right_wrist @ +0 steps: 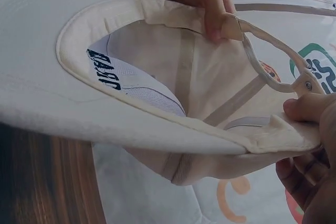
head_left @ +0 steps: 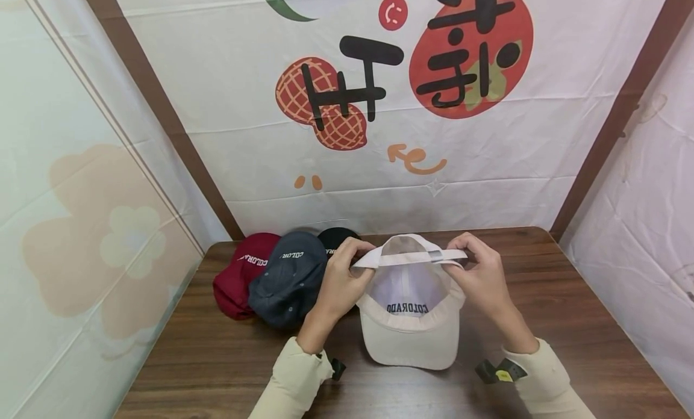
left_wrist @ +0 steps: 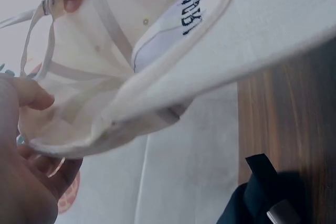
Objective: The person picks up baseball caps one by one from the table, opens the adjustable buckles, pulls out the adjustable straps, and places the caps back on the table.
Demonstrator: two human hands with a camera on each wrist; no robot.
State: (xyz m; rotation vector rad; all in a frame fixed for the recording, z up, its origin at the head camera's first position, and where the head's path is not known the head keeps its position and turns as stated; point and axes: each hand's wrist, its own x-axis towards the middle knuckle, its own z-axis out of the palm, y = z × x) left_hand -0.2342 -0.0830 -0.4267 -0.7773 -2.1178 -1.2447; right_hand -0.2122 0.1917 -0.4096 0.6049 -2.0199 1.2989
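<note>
A cream baseball cap [head_left: 410, 347] is held up over the table, its inside facing me and its brim pointing down toward me. Lettering reading COLORADO shows reversed through the lining. My left hand [head_left: 345, 280] pinches the cap's rear edge at the left end of the back strap [head_left: 403, 259]. On the other side my right hand [head_left: 484, 274] pinches the strap's right end, beside a small buckle. In the right wrist view, the thumb of the right hand [right_wrist: 315, 124] lies inside the cap and its fingers curl beneath the outside.
At the table's back left, a dark red cap [head_left: 238, 286], a dark grey-blue cap [head_left: 287, 286] and a black cap [head_left: 338, 235] overlap one another. A printed white cloth [head_left: 412, 196] hangs behind the brown wooden table [head_left: 542, 298]. More cloth hangs at both sides.
</note>
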